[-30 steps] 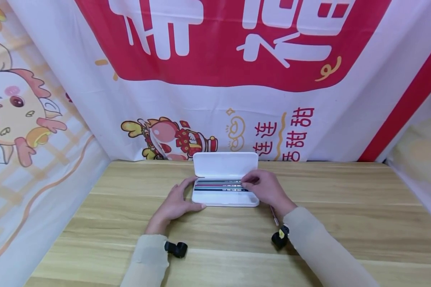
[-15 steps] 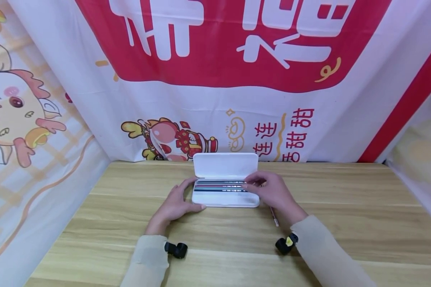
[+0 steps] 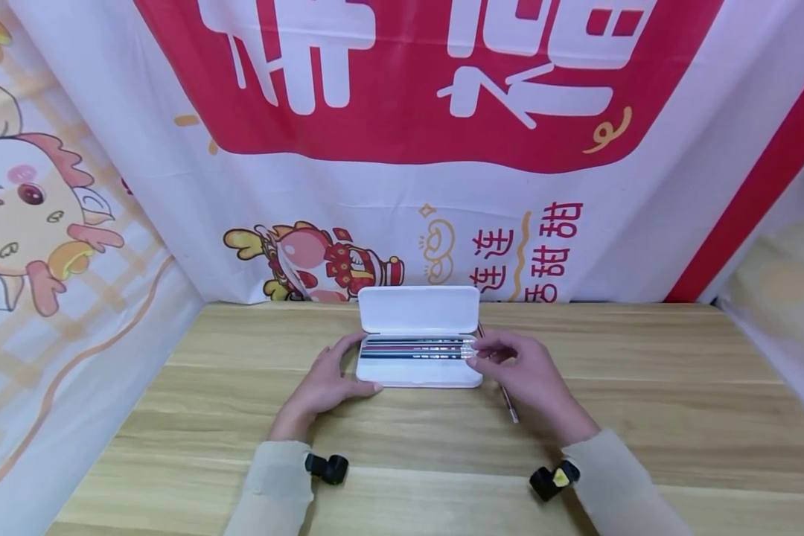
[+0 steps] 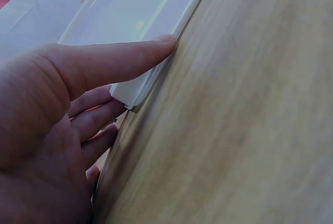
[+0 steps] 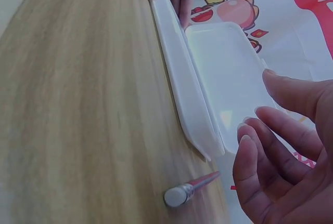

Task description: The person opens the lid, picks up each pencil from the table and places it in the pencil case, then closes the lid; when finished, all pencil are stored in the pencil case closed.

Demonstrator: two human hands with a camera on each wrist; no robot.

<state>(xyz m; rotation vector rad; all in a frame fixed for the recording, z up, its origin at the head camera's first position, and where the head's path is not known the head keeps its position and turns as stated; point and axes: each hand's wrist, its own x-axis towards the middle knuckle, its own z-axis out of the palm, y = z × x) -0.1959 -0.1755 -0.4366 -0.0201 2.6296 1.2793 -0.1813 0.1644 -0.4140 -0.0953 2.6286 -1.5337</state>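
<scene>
A white pencil case [image 3: 418,374] lies on the table with its lid [image 3: 418,310] raised. Several dark, red and teal pencils [image 3: 409,349] lie side by side in it, their silvery ends at the right. My left hand [image 3: 324,380] holds the case's left end, the thumb [image 4: 135,57] along the front edge and the fingers behind. At the right end, my right hand [image 3: 522,368] hovers with fingers loosely bent; the right wrist view shows nothing between thumb and fingertips. A single reddish pencil [image 3: 511,408] lies on the table beneath it, partly hidden by the hand.
The wooden table [image 3: 409,499] ends at the back against a white and red printed cloth [image 3: 388,179]. More printed cloth [image 3: 53,298] hangs on the left. Each sleeve carries a small black camera at the wrist.
My right hand has let go of the pencils and drawn back to the right, uncovering their silvery ends and more of the loose pencil. The left hand stays on the case.
</scene>
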